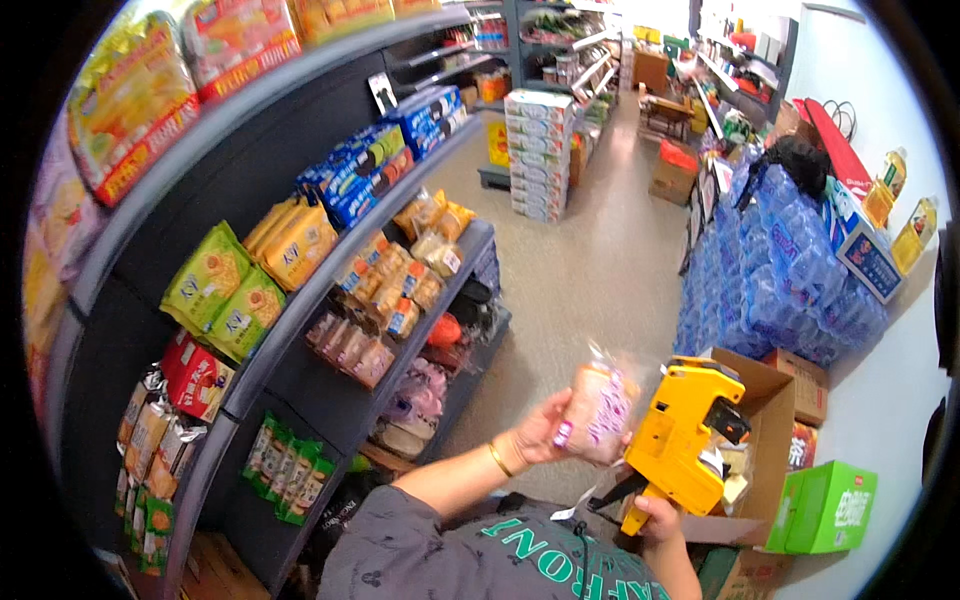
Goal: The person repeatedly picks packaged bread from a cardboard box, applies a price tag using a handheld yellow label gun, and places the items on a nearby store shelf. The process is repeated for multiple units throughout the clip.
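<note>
A bread loaf in a clear wrapper with purple print is held upright in my left hand, in front of my chest. My right hand grips the handle of a yellow price labeling gun, whose body stands just right of the bread. Behind the gun is an open cardboard box with wrapped packages partly visible inside. Similar purple-printed packs stand in a row on the shelf to the left, beside other wrapped breads.
Gray shelves with packaged snacks rise on my left. Shrink-wrapped water bottles are piled at the right wall, above a green box. A stack of white cartons stands farther up the aisle, across from a small cardboard box.
</note>
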Available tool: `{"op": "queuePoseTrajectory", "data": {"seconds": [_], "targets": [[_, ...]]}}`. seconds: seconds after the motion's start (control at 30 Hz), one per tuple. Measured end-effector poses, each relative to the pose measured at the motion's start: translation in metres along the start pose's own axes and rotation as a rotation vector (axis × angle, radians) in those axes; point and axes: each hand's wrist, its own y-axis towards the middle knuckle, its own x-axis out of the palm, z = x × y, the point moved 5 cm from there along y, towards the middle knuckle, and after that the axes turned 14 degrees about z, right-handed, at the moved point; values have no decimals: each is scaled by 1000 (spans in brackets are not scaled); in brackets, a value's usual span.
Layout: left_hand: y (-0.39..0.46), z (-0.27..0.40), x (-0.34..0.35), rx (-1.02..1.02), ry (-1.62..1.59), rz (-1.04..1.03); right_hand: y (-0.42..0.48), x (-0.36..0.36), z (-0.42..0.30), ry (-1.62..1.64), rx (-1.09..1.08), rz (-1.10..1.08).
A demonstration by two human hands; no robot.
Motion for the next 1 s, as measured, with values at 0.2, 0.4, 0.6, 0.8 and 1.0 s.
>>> {"op": "queuePoseTrajectory", "data": {"seconds": [0.2, 0.4, 0.6, 0.8, 1.0], "targets": [[-43, 103, -46, -97, -10, 65, 13, 78, -26, -240, -10, -350], [-63, 158, -62, -253, 60, 3, 18, 103, -22, -1129, -636, -433], [-75, 177, -87, -281, 104, 63, 35, 170, 1, -917, -299, -410], [-96, 191, -102, -183, 77, 107, 37, 165, 5, -1010, -413, -458], [-116, 164, -131, -177, -19, 125, 48, 183, 47, -1011, -148, -559]]}}
